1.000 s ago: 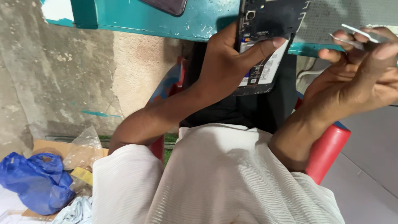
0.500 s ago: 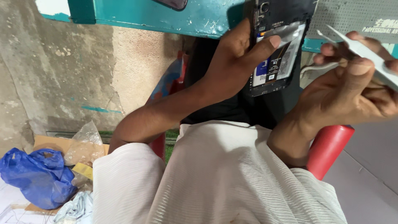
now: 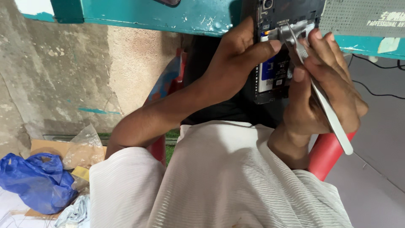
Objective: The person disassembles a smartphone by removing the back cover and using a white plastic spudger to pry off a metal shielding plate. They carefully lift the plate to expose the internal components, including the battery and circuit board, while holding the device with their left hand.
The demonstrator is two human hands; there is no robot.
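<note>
My left hand (image 3: 236,63) grips an opened black phone (image 3: 276,46) with its back cover off, thumb pressed across the exposed inside near the blue-and-white battery. My right hand (image 3: 325,88) holds silver metal tweezers (image 3: 320,97). Their tips rest on a small silvery part near the top of the phone's inside. Both hands are raised close together in front of the teal table edge (image 3: 168,17).
A grey perforated mat (image 3: 363,17) lies on the teal table at the upper right. I sit on a red plastic stool (image 3: 329,152). A blue plastic bag (image 3: 33,181), clear bags and cardboard lie on the floor at the lower left. Black cables (image 3: 379,90) run at the right.
My right hand has moved left with the tweezers, bringing their tips onto the phone's inside. The phone has shifted slightly right and up in my left hand.
</note>
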